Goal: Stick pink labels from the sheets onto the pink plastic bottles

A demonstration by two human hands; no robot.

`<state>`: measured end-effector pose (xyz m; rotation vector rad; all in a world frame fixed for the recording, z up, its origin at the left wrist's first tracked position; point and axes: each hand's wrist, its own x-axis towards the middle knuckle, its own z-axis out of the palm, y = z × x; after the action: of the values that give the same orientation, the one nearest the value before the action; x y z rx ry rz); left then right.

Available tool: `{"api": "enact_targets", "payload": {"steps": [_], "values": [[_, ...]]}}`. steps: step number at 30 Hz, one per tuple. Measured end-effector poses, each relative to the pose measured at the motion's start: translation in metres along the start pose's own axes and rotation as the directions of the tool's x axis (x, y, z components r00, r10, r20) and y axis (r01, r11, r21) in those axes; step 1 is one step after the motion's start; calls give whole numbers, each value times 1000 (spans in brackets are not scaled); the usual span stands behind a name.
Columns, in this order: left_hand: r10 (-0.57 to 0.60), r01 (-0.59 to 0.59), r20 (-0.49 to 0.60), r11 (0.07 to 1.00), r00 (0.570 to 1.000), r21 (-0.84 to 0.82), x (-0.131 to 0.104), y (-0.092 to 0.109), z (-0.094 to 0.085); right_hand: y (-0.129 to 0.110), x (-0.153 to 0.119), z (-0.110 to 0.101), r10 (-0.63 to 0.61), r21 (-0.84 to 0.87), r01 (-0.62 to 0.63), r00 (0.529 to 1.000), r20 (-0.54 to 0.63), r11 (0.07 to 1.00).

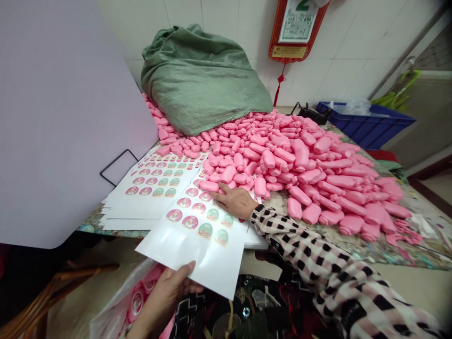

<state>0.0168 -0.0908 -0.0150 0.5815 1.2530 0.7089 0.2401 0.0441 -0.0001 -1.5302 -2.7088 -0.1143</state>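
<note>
A white sheet of round stickers (212,261) tilts over the table's front edge, with pink and green printed labels on it. My left hand (173,285) grips its lower edge, thumb on top and fingers underneath. Above the sheet's upper right part is my right hand (236,202), in a checked sleeve. Its fingers close round the neck end of a small pink plastic bottle (209,186) at the front of the heap. Part of that bottle is hidden by the fingers. Many similar pink bottles (310,176) are piled behind and to the right.
More sticker sheets (136,207) lie stacked at the left. A green sack (205,80) rests on the bottles at the back. A large pale panel (70,117) stands left. A blue crate (367,125) is at the back right. Below, a clear bag (116,301) holds labelled pink items.
</note>
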Motion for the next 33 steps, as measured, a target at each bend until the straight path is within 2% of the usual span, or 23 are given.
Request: {"api": "enact_targets", "payload": {"steps": [4, 7, 9, 12, 14, 16, 18, 20, 24, 29, 31, 33], "values": [[-29, 30, -24, 999, 999, 29, -3, 0, -23, 2, -1, -1, -6, 33, 5, 1000, 12, 999], [-9, 9, -6, 1000, 1000, -2, -1, 2, -38, 2, 0, -2, -4, 68, 3, 1000, 16, 998], [3, -3, 9, 1000, 1000, -13, 0, 3, -46, 2, -2, -3, -9, 110, 10, 1000, -2, 994], [-45, 45, 30, 999, 999, 19, 3, 3, -54, 8, -10, -5, 14, 215, 4, 996, -83, 977], [-63, 61, 33, 998, 997, 32, 5, 0, -57, 16, -19, -7, 93, 319, -31, 979, -181, 947], [-74, 73, 15, 997, 997, 30, 7, -4, -58, 27, -30, -8, 209, 431, -79, 942, -264, 899], [-102, 102, -12, 995, 995, 17, 9, -9, -58, 39, -41, -8, 314, 516, -125, 901, -298, 848], [-114, 114, -14, 993, 993, -3, 10, -13, -56, 48, -51, -7, 379, 549, -175, 881, -283, 817], [-101, 101, -12, 995, 995, 0, 15, -27, -46, 52, -65, -1, 407, 471, -282, 894, -187, 836], [-90, 89, -163, 996, 982, -15, 38, -47, -29, 42, -63, -1, 470, 313, -398, 859, -205, 863], [-68, 68, -194, 998, 979, -10, 46, -50, -22, 37, -59, -5, 437, 183, -409, 886, -152, 894], [-58, 59, -198, 998, 979, 3, 51, -50, -18, 32, -54, -10, 367, 30, -366, 930, -30, 930]]}}
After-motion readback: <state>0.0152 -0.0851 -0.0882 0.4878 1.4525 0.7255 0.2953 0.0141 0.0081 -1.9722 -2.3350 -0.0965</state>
